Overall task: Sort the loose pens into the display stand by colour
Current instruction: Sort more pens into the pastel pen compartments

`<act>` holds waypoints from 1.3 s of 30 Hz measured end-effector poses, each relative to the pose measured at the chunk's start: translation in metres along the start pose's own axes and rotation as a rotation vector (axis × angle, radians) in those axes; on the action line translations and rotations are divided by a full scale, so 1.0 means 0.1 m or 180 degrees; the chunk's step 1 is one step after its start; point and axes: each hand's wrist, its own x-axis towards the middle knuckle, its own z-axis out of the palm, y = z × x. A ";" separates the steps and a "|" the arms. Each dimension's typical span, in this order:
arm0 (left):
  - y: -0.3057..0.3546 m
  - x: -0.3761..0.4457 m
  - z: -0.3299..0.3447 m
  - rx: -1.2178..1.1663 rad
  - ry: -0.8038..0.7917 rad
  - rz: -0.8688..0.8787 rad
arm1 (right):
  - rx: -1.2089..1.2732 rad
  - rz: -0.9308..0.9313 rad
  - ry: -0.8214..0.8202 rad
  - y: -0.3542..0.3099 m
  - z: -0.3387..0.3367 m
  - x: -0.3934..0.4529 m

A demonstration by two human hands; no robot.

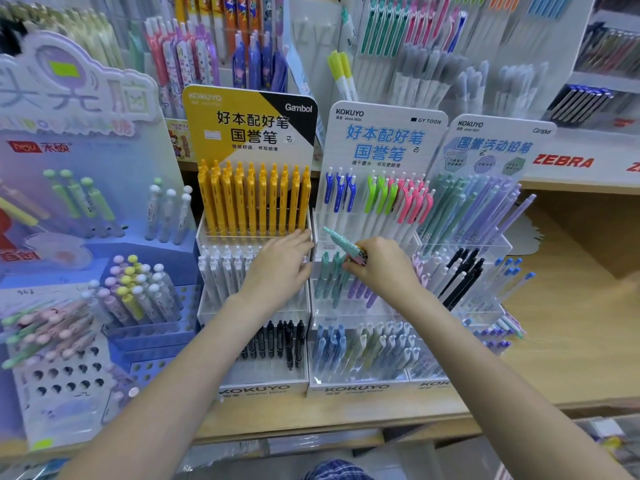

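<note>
Your right hand (379, 263) pinches a teal pen (341, 242) in curled fingers, tilted just above the teal row (330, 277) of the display stand (349, 388) (its colour match, seemingly), while your left hand (282, 259), fingers relaxed and straight, rests on the neighbouring stand, likely steadying it.

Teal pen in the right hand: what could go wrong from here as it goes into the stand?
1. The right hand grips the teal pen tilted, tip up-left, along with what looks like other pens; one could slip out during placement.
2. The teal pens stand right beside the purple pens in the middle tier, so it could land in the wrong colour group.
3. The left hand rests against the white pens next door and could knock them askew.
</note>
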 end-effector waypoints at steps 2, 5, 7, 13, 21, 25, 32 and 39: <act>0.00 0.00 -0.02 0.0006 -0.0029 0.0003 | 0.0259 0.0096 -0.0077 0.04 -0.02 -0.01; 0.04 -0.01 -0.07 -0.0049 0.0013 -0.0004 | 0.2024 0.0463 0.0175 0.07 -0.09 -0.16; 0.14 -0.04 -0.10 -0.0507 0.0300 -0.0033 | 0.3170 0.0664 0.0084 0.07 -0.16 -0.26; 0.50 -0.04 -0.26 -0.3515 -0.0105 -0.0388 | 0.2705 0.0325 -0.0781 0.00 -0.23 -0.43; 0.26 -0.07 -0.42 -0.4177 0.0100 -0.1188 | 0.2795 0.0243 -0.0806 0.13 -0.37 -0.59; 0.29 -0.10 -0.40 -0.3728 0.0001 -0.1036 | 0.2504 0.0065 -0.0496 0.19 -0.44 -0.62; 0.41 -0.03 -0.33 -0.4049 0.0416 -0.1230 | 0.3165 0.0375 -0.0619 0.41 -0.44 -0.73; 0.78 0.00 -0.14 -0.3238 -0.0189 -0.0269 | 0.4672 0.1013 0.0887 0.74 -0.62 -0.68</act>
